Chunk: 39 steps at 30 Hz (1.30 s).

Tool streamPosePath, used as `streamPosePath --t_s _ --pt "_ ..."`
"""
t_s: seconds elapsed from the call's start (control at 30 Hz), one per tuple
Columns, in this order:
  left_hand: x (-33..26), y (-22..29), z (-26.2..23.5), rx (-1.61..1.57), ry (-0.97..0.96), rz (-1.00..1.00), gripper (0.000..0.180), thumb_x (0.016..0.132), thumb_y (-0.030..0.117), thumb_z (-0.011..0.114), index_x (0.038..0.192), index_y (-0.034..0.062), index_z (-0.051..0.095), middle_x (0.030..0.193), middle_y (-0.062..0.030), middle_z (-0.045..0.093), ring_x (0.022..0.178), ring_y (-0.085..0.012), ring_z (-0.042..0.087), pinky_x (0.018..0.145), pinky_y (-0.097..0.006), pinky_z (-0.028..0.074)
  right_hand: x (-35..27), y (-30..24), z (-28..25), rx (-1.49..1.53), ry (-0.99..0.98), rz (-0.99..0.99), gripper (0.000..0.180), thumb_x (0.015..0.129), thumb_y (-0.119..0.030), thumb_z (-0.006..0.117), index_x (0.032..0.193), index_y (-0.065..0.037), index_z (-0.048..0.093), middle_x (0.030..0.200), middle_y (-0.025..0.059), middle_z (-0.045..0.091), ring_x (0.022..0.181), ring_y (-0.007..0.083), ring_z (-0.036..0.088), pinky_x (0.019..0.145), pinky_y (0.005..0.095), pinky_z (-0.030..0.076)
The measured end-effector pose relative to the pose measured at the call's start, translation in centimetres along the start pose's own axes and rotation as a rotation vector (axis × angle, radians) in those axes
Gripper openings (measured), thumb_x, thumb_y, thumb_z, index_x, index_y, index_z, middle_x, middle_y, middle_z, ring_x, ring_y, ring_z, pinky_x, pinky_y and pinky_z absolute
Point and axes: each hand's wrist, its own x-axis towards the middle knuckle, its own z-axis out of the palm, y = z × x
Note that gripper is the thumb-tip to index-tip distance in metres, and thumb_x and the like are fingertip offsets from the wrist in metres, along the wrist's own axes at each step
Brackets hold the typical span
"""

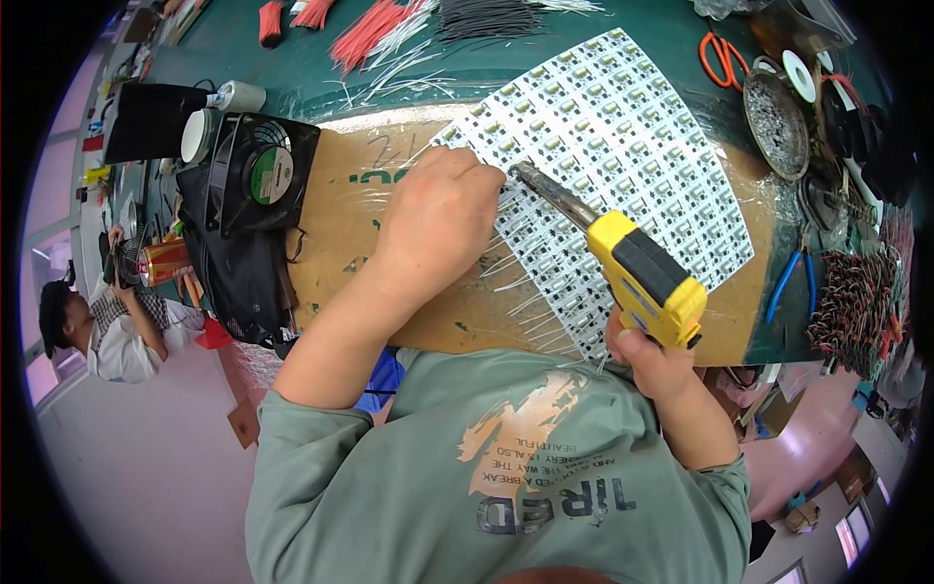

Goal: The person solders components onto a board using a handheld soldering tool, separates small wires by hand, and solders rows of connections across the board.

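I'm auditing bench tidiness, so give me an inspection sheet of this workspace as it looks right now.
Surface: green bench with a taped cardboard sheet on top.
Job's things: white panel of small circuit boards on the cardboard; yellow soldering gun, tip on the panel's left edge; short white wires lie along that edge.
Clutter: black fan, orange scissors, tin of solder scraps, blue pliers, a can.
Hands: left hand rests on the panel edge; right hand grips the gun.
Cables: red, white and black wire bundles at the far side; more bundles at right.
Surroundings: another person seated at left.
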Motion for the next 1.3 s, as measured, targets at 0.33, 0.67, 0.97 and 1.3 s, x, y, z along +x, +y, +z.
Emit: streamPosePath --t_s 0.33,0.67,0.97,1.3 --pt "0.2 0.3 -0.1 -0.043 0.032 -0.007 0.006 0.074 0.002 0.062 0.078 0.0030 0.066 0.073 -0.0110 0.058 0.075 -0.0302 0.058 0.068 -0.040 0.050 0.4 -0.7 0.3 -0.104 0.001 0.092 0.013 0.079 -0.006 0.067 0.086 -0.002 0.057 0.070 -0.0007 0.055 0.063 0.0069 0.049 0.057 0.0244 0.042" --pt "0.3 0.3 -0.1 -0.040 0.024 -0.014 0.006 0.074 0.003 0.063 0.078 0.0042 0.066 0.073 -0.0101 0.058 0.075 -0.0295 0.058 0.068 -0.040 0.049 0.0 0.3 -0.4 0.030 -0.051 0.008 0.022 0.081 0.001 0.064 0.101 -0.002 0.056 0.077 -0.0008 0.055 0.067 0.0066 0.050 0.059 0.0242 0.042" --pt "0.4 0.5 -0.5 -0.024 0.029 0.000 0.007 0.075 0.003 0.065 0.082 0.0043 0.068 0.076 -0.0093 0.062 0.077 -0.0289 0.060 0.069 -0.039 0.049 -0.7 1.1 -0.8 0.101 -0.048 0.008 0.031 0.082 -0.001 0.065 0.111 -0.001 0.053 0.083 0.0011 0.056 0.071 0.0076 0.050 0.061 0.0247 0.043" --pt "-0.3 0.6 -0.4 -0.021 0.046 0.021 0.011 0.073 0.002 0.069 0.084 0.0056 0.070 0.079 -0.0089 0.064 0.075 -0.0271 0.061 0.067 -0.037 0.050 -0.6 0.9 -0.6 0.094 -0.060 -0.007 0.032 0.082 0.000 0.062 0.112 0.000 0.052 0.081 0.0011 0.055 0.069 0.0078 0.049 0.059 0.0246 0.042"
